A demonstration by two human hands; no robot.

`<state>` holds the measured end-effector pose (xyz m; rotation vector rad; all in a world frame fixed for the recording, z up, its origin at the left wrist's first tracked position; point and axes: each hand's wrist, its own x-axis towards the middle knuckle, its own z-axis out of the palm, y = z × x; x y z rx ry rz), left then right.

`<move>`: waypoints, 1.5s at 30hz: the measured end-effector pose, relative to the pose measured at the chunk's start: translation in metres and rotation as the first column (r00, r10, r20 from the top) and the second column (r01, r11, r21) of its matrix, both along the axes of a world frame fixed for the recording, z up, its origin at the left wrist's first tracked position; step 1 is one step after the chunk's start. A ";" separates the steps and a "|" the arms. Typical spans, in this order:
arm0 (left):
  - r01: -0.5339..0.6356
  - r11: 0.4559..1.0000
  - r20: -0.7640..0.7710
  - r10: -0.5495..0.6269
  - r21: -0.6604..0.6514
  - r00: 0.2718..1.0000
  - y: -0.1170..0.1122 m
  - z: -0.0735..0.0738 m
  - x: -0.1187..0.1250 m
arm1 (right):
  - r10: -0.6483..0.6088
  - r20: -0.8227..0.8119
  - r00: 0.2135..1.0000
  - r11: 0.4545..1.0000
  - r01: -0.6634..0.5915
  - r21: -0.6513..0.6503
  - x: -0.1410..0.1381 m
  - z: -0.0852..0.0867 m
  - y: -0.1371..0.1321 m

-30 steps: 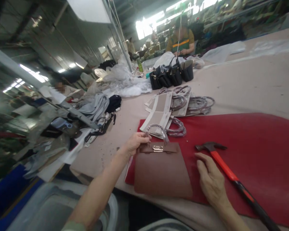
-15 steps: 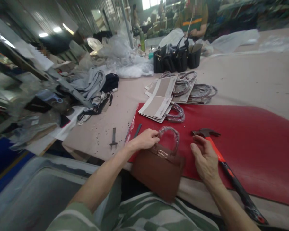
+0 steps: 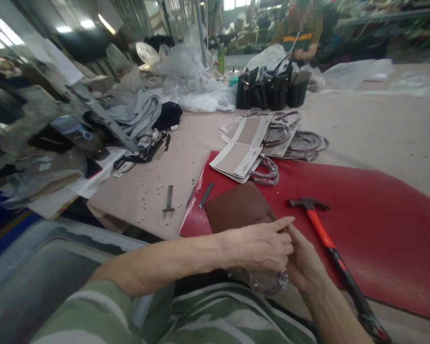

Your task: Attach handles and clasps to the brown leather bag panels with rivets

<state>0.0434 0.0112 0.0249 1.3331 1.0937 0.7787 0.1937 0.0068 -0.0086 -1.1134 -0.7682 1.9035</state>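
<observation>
At the table's near edge, both hands come together over a brown bag, wrapped handle toward six o'clock. Left hand: index stretched out, other fingers curled; right hand meets it, fingers partly hidden, so I can't tell what either grips. Bag body looks made up; whether this piece is finished, I can't say. Eleven o'clock, a pile of flat panels with wrapped handles, apparently left to do! One o'clock, the hammer lies unheld on the red sheet. Out across the pale table, black bags at twelve, a co-worker beyond; plastic wrap heaped at eleven.
</observation>
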 end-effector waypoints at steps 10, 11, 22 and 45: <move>0.761 -0.015 -0.752 0.143 0.648 0.643 -0.011 -0.040 -0.023 | -0.161 0.014 0.987 0.967 0.160 -0.199 -0.013 -0.007 -0.009; 0.752 -0.028 -0.738 0.167 0.659 0.653 -0.012 -0.037 -0.022 | -0.204 0.025 0.979 0.959 0.205 -0.194 -0.014 -0.007 -0.007; -0.019 0.578 -0.370 0.546 0.816 0.751 -0.057 -0.057 -0.076 | -0.446 0.217 0.868 0.874 0.475 -0.106 -0.013 -0.008 -0.004; -0.194 0.971 -0.931 0.195 0.139 0.308 0.048 -0.019 -0.148 | -0.636 0.743 0.207 0.552 -0.550 0.627 -0.010 -0.043 -0.007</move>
